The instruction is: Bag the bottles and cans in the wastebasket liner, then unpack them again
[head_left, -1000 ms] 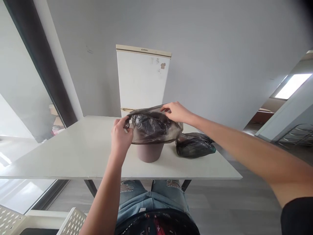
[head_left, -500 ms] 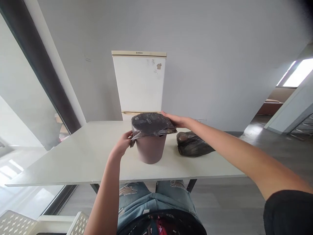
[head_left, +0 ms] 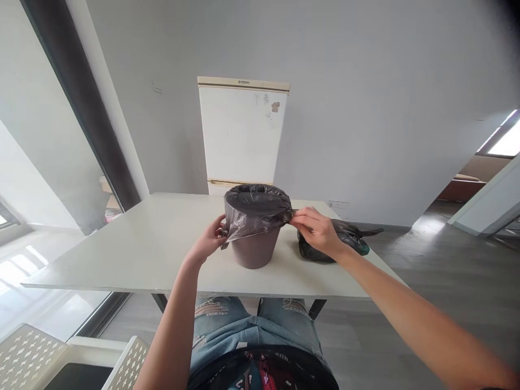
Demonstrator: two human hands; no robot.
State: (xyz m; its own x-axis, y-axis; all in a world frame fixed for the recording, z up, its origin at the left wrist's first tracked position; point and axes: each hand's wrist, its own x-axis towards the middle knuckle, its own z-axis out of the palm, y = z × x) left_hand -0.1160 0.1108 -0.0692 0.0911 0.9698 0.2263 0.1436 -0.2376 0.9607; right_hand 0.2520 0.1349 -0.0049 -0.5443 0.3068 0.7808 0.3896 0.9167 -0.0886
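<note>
A brownish-mauve trash can (head_left: pixel 254 250) stands upright on the white table. Over its rim is folded a thin black trash bag (head_left: pixel 260 208), its edge hanging down around the outside. My left hand (head_left: pixel 208 238) is closed on the bag's loose edge at the can's left side. On the right, my right hand (head_left: pixel 317 230) pinches a gathered bit of the same bag just beside the rim. Behind and below the right hand lies a second black plastic bag (head_left: pixel 312 252), filled and tied off, partly hidden by the hand and wrist.
The white table (head_left: pixel 122 260) spans the middle of the view. A white fridge (head_left: pixel 244 130) stands behind it against the grey wall. At the lower left is a pale perforated plastic basket (head_left: pixel 30 349). A wall socket (head_left: pixel 339 205) sits low at the right.
My right hand has come from the far side of the rim to its right side, pinching the bag there. The bag's edge now sits lower around the can. My left hand stays at the left.
</note>
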